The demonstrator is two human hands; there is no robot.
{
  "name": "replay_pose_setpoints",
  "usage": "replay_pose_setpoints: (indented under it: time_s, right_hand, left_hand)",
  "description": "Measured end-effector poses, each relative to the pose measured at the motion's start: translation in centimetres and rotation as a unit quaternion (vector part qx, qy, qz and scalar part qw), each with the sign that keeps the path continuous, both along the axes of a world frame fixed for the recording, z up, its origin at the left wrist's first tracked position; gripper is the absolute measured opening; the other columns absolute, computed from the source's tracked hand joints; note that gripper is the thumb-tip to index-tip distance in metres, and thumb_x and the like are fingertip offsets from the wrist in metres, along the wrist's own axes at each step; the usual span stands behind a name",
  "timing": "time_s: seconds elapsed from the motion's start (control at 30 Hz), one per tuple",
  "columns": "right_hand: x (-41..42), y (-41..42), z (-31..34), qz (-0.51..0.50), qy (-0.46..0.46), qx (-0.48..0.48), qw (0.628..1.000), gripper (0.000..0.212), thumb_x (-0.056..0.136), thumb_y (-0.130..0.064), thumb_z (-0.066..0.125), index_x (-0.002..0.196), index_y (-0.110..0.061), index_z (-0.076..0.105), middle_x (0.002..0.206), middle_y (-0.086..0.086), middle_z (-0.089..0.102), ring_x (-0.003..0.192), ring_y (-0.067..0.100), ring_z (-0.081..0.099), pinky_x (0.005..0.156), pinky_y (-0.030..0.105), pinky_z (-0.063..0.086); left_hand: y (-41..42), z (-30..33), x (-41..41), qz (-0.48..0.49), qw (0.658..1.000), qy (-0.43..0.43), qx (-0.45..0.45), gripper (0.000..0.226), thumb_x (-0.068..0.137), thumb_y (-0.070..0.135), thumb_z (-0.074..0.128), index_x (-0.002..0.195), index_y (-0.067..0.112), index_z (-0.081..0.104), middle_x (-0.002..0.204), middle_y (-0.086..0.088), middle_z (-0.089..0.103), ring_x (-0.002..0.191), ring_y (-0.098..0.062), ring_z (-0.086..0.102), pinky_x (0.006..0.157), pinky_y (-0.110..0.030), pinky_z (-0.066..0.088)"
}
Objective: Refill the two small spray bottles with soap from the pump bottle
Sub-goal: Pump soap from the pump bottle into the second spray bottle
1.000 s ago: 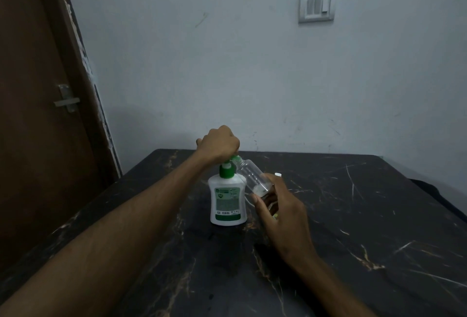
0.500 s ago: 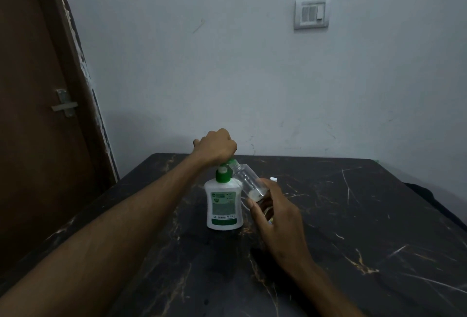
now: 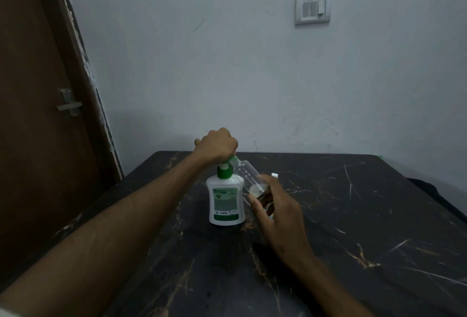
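Observation:
A white pump bottle point(image 3: 225, 203) with a green collar and a green label stands upright on the dark marble table point(image 3: 353, 228). My left hand point(image 3: 217, 146) sits curled on top of its green pump head, which the hand mostly hides. My right hand point(image 3: 275, 211) holds a small clear spray bottle point(image 3: 249, 173) by its base. This bottle is tilted with its open neck up against the pump's nozzle, and a little white soap lies at its bottom. A small white object point(image 3: 274, 175) shows just behind my right hand; what it is cannot be told.
The table stands against a pale wall with a switch plate point(image 3: 312, 8). A brown door point(image 3: 43, 114) with a metal latch is at the left. A dark shape point(image 3: 429, 190) lies beyond the table's right edge.
The pump head has risen slightly under my left hand, showing more white stem above the green collar. The small bottle stays tilted at the nozzle. The camera has tipped upward a little.

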State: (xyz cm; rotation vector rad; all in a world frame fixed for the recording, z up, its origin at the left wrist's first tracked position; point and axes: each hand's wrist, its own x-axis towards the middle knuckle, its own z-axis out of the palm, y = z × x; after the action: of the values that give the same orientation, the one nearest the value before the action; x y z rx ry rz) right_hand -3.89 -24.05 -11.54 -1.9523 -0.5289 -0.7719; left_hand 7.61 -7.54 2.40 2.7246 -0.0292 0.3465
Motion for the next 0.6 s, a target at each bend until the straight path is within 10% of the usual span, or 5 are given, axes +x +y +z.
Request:
replay_pose_setpoints:
  time_s: [0.6]
  right_hand:
    - [0.0,-0.1,0.0,-0.005,-0.007,0.0,1.0,0.043,0.099,-0.039,0.065,0.133,-0.048,0.041,0.103,-0.034,0.055,0.1,-0.015,0.061,0.079,0.004,0.049]
  left_hand:
    - [-0.3,1.9,-1.3,-0.02,0.998,0.023,-0.064,0.027,0.082,0.024,0.061,0.097,0.007,0.076,0.087,-0.001,0.08,0.096,-0.028,0.074,0.104,-0.054,0.054]
